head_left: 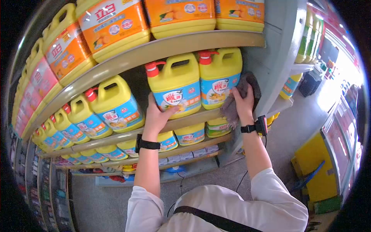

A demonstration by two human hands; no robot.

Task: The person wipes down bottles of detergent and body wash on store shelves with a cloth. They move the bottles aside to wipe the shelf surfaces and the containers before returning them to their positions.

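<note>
On the middle shelf, a yellow dish soap jug (176,86) with a red pump cap and blue label faces me. My left hand (156,118) grips its lower left corner, thumb across the front and fingers behind the side. Right beside it stands a second yellow jug (220,73) of the same kind. A grey cloth (232,108) is bunched in my right hand (244,103), against the right side of that second jug. Part of the cloth hangs over the shelf edge.
Large yellow jugs with orange labels (112,29) line the shelf above. More blue-label jugs (118,106) stand to the left, others on the shelf below. A grey upright panel (280,58) closes the shelf's right end. A yellow board (315,166) stands on the right.
</note>
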